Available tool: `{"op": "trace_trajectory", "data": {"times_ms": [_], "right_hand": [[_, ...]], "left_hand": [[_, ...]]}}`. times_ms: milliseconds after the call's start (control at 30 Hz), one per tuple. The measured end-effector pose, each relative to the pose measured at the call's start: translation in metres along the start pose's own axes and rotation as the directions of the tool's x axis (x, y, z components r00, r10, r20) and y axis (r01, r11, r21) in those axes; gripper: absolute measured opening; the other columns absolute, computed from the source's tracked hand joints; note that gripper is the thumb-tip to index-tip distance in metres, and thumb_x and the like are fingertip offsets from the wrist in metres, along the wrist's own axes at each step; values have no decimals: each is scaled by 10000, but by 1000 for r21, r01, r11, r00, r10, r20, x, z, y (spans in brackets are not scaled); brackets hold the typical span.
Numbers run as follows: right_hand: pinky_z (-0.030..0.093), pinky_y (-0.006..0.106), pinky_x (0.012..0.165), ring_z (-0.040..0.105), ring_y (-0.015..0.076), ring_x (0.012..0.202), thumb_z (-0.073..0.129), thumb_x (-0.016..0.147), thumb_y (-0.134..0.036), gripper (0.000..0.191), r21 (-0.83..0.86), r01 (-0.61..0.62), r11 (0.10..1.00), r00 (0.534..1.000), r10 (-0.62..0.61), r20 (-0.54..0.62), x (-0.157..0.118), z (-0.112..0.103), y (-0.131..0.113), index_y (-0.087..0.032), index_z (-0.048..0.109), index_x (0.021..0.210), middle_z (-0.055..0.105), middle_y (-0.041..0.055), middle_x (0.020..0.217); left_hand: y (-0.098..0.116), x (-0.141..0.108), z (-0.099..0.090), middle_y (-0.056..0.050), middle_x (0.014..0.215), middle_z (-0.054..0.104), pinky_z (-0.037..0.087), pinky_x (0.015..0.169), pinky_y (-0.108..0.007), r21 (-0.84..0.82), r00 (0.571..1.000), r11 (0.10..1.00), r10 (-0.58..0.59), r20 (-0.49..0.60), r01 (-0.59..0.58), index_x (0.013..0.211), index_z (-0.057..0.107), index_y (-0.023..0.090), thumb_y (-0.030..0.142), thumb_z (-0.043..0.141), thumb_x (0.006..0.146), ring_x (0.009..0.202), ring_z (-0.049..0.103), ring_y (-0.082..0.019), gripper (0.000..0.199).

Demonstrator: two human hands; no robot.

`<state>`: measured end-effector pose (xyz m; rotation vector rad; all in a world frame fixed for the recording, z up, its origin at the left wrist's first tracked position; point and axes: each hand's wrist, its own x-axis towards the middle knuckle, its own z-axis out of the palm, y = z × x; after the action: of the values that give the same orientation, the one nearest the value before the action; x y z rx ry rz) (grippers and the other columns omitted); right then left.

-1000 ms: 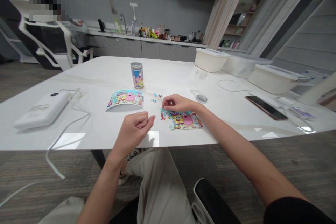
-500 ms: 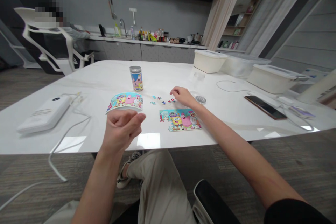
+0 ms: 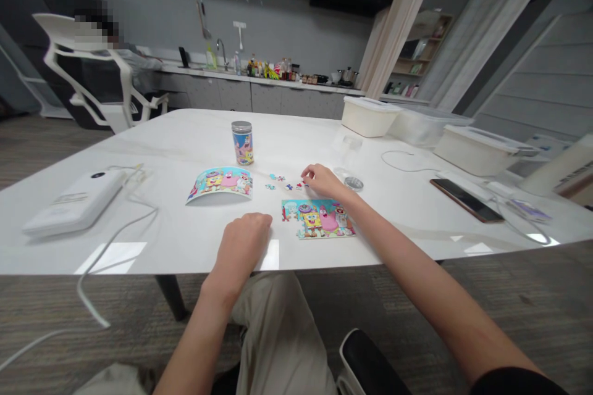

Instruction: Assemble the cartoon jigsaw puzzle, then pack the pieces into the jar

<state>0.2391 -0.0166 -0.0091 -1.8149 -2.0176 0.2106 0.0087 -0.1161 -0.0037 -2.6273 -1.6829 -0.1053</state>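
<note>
A partly assembled jigsaw puzzle (image 3: 319, 219) with cartoon figures lies on the table, a gap at its lower left. Beyond it are several loose puzzle pieces (image 3: 290, 186). My right hand (image 3: 322, 180) reaches over the puzzle, its bent fingertips pinched at a puzzle piece that they partly hide. Left of the puzzle, my left hand (image 3: 245, 241) rests closed on the table, back upward, with nothing visible in it. A curved picture sheet (image 3: 221, 182) with the same cartoon scene lies further left. Behind it stands a cartoon-printed can (image 3: 243, 143) with a silver lid.
A round metal lid (image 3: 353, 183) lies right of my right hand. A phone (image 3: 466, 199), cables and lidded boxes (image 3: 369, 117) occupy the right side. A white device (image 3: 76, 200) with a cable (image 3: 120, 228) lies at left. A person sits in a chair (image 3: 125, 86) behind.
My left fist has come down and to the right, onto the table beside the puzzle. My right hand stays by the loose pieces. The camera view has tilted slightly upward.
</note>
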Motion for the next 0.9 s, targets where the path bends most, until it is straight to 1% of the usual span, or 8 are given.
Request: {"op": "trace_trajectory", "data": {"times_ms": [100,167,267,333,400,533,700,900], "right_hand": [[451,329,883,593,203,927,527,849,-183,198,-5,63,998,998,-63,-8,-1,1,-1,-151,678,973,634,100,995],[439,352,950,587,204,1010,522,863,-197,213,27,197,980,980,-197,-4,-3,3,-3,-164,665,1016,627,98,1073],[380,383,1062,524,201,1203,457,911,-216,294,102,420,902,904,-425,42,-5,9,-9,-192,620,1154,572,96,1296],[338,398,1111,458,201,1302,431,926,-221,345,125,477,870,869,-488,80,-5,15,-11,-203,581,1236,514,89,1403],[323,408,1128,436,201,1328,422,924,-214,389,118,443,889,888,-453,78,-3,19,-11,-215,542,1294,500,77,1428],[383,398,1069,534,209,1201,389,874,-99,425,46,215,976,976,-213,-41,4,15,3,-188,580,1242,599,90,1290],[448,350,939,603,217,1007,422,832,-49,331,-20,108,994,993,-109,-49,5,2,18,-164,693,984,656,112,1073],[480,339,878,626,185,884,563,815,-132,217,59,83,995,995,-85,43,2,0,8,-172,703,976,649,97,1044]], "left_hand": [[1,-3,0,-121,847,678,458,657,-315,-3,1000,1000,7,-10,-7,910,659,168,95,350,891,811,666,-250,318],[1,-3,1,-117,853,676,461,656,-320,-12,1000,1000,13,-15,-14,912,651,168,97,355,894,808,667,-251,305],[1,-5,3,-111,852,671,462,658,-315,-28,1000,999,22,-18,-22,918,641,166,94,352,898,801,666,-243,298],[2,-5,3,-105,851,667,460,658,-309,-30,999,999,27,-19,-27,926,635,166,85,353,896,797,666,-236,295],[2,-5,3,-101,851,662,459,656,-309,-30,999,999,30,-18,-31,932,631,168,73,349,891,794,665,-236,300],[2,-5,4,-97,848,658,454,656,-305,-34,999,999,32,-15,-32,929,625,170,72,345,891,797,662,-229,299],[1,-5,7,-102,857,662,456,647,-316,-26,999,999,31,-18,-31,911,619,169,74,328,894,798,663,-234,307],[1,-5,6,-106,874,668,460,659,-314,-49,999,998,29,-12,-30,923,618,167,84,348,897,808,668,-231,283]]}}
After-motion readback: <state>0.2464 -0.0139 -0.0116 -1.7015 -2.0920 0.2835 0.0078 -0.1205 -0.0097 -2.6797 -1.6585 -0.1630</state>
